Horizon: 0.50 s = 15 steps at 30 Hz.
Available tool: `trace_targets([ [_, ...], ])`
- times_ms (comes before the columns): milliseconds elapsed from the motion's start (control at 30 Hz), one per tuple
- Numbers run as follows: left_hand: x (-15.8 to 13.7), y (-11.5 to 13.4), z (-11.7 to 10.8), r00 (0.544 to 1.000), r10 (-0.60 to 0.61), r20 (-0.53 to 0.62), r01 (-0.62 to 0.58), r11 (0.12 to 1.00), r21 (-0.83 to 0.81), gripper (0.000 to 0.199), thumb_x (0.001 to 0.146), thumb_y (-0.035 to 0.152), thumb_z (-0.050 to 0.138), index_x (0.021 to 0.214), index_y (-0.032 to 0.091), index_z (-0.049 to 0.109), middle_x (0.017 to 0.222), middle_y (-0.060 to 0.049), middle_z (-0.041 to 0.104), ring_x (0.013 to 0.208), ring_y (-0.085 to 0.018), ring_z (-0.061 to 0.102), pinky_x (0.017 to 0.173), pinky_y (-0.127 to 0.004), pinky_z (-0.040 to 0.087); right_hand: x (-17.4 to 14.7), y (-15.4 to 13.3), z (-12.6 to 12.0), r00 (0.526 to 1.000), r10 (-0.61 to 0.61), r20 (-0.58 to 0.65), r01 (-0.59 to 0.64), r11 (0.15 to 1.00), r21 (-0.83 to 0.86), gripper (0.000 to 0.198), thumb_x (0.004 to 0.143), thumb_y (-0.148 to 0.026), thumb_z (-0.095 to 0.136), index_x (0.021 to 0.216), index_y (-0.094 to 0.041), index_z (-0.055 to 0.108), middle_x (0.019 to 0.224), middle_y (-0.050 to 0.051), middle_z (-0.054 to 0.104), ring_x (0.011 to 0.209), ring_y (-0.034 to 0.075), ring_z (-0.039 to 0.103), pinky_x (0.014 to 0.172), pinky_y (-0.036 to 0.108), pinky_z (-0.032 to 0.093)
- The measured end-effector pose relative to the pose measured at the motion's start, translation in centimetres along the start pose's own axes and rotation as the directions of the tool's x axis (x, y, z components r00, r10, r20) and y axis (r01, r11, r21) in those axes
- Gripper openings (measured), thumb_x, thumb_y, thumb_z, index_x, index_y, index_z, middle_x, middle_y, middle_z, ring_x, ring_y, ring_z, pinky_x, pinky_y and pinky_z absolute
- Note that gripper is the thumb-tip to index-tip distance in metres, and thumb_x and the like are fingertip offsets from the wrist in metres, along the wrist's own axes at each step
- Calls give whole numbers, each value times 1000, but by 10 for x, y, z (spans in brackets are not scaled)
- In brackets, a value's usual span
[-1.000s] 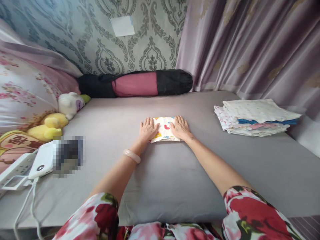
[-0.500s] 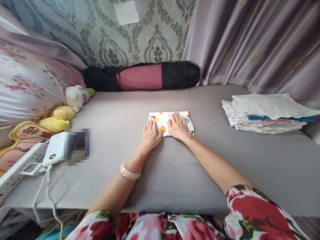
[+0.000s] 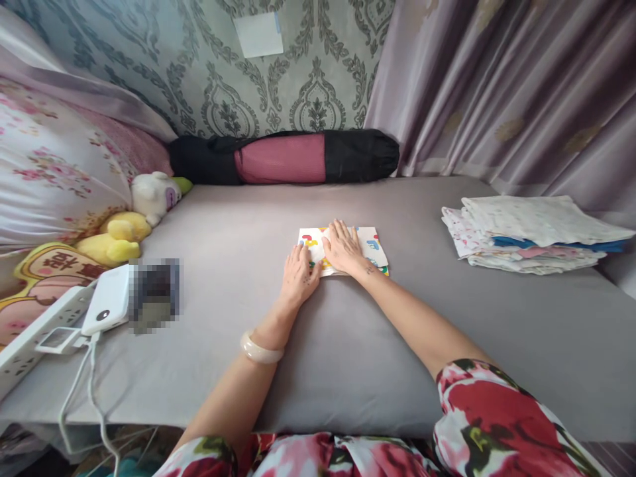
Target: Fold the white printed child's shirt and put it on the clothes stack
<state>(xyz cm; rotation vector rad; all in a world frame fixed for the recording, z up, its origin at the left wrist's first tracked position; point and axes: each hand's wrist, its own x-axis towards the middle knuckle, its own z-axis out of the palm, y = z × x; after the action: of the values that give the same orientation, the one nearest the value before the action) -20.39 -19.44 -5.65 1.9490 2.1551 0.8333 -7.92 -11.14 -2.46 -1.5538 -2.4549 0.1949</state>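
A folded white cloth (image 3: 373, 246) with colourful printed shapes lies flat on the grey bed sheet (image 3: 377, 358), in the middle of the view. My left hand (image 3: 299, 275) rests open on its left edge, fingers stretched forward. My right hand (image 3: 342, 248) is laid flat and open across the cloth's middle, hiding part of the print. Neither hand grips the cloth. A pale bangle (image 3: 262, 349) circles my left wrist.
To the right sits a stack of folded cloths (image 3: 541, 222). A long black and pink bag (image 3: 281, 159) lies along the wall. Plush toys (image 3: 116, 237), a power strip (image 3: 37, 334) and a white power bank (image 3: 106, 301) with cables are on the left.
My right hand has slid left across the cloth, uncovering more of its right part. The left hand stays at the left edge. The whole view has shifted slightly.
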Motion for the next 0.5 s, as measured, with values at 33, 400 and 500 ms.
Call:
trace_targets([
  [33, 0, -3, 0, 1000, 15, -10, -15, 1000, -12, 57, 90, 39, 47, 138, 10, 38, 147, -21, 40, 139, -30, 33, 112, -46, 32, 1, -1, 3, 1000, -3, 3, 3, 1000, -1, 60, 98, -36, 21, 147, -3, 28, 156, 16, 23, 145, 26, 17, 117, 46, 8],
  [400, 5, -13, -1, 995, 67, -68, -72, 994, -87, 50, 85, 34, 56, 130, 15, 44, 134, -18, 53, 126, -27, 49, 105, -42, 41, 2, 4, 15, 999, 25, 39, -24, 1000, -21, 61, 97, -36, 22, 148, -3, 29, 156, 15, 25, 145, 25, 18, 117, 45, 10],
  [500, 6, -12, -5, 996, 21, -83, -31, 992, -122, 45, 84, 30, 55, 126, 15, 47, 123, -16, 60, 117, -26, 56, 100, -40, 44, 3, 3, 13, 998, 29, 53, -27, 999, -28, 61, 97, -35, 22, 148, -2, 28, 156, 16, 25, 145, 26, 18, 117, 46, 11],
])
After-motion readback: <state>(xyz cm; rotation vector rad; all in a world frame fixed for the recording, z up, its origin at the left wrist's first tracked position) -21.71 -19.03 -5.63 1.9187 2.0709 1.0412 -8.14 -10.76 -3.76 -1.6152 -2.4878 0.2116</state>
